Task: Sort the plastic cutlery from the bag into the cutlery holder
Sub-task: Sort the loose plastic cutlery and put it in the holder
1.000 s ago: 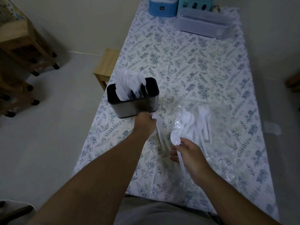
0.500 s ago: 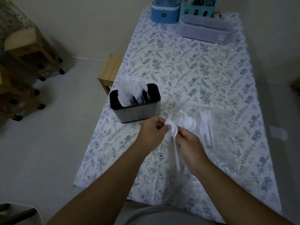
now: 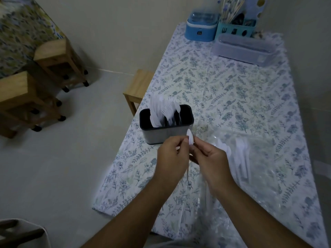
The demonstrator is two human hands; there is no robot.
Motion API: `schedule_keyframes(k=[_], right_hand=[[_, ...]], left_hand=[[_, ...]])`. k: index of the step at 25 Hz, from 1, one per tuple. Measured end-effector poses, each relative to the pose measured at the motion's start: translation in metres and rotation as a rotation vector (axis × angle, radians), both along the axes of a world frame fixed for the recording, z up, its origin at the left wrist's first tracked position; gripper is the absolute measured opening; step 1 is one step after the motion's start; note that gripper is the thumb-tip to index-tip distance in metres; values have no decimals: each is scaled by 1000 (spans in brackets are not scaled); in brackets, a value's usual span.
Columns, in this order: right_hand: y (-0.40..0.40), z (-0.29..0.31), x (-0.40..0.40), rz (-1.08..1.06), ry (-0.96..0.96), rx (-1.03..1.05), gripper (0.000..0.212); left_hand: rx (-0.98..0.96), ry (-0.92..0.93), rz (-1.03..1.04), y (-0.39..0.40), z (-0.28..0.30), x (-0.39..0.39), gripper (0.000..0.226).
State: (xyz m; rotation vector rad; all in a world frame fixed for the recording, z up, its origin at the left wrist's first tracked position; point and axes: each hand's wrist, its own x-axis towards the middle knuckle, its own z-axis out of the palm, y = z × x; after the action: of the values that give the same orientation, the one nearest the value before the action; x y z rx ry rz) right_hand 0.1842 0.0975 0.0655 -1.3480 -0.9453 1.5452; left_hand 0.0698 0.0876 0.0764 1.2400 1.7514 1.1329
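Observation:
A black-rimmed metal cutlery holder (image 3: 167, 135) stands near the table's left edge, with several white plastic pieces upright in it. Just in front of it, my left hand (image 3: 172, 156) and my right hand (image 3: 211, 158) meet and both pinch a white plastic spoon (image 3: 190, 139), bowl up, its handle hanging down between them. To the right lies the clear plastic bag (image 3: 259, 158) with several white spoons and forks (image 3: 240, 158) inside it.
The table wears a floral cloth (image 3: 223, 83). At its far end stand a blue box (image 3: 201, 26), a teal utensil caddy (image 3: 234, 28) and a clear lidded container (image 3: 243, 49). A wooden stool (image 3: 138, 90) sits left of the table; wooden furniture (image 3: 35, 83) stands further left.
My left hand left the pieces by the holder and came to the spoon that my right hand held. Both hands now hold that spoon, raised toward the holder.

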Motion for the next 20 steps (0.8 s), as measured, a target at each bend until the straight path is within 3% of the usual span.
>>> schedule_keyframes(k=[5,8,13,16,18,20], right_hand=[[48,44,-9,-25,8,201,34],[74,64,-16,-41,-7,356,31],[90,49,-17,-24,-160,364,20],[83,26,-18,12,-422,351,13],[73,16,-15,37,-460,345,20],[59,4,-7,58,-469,328,19]], left_hand=[[195,-118,-61,34,44,-15,17],[281,-82,-15,62,58,-24,15],[233,-83,-28,76,39,-28,13],[89,224,-105,70,25,-27,15],[143,397,-101,58,21,-31,19],[208,436,-81,37,10,-36,17]])
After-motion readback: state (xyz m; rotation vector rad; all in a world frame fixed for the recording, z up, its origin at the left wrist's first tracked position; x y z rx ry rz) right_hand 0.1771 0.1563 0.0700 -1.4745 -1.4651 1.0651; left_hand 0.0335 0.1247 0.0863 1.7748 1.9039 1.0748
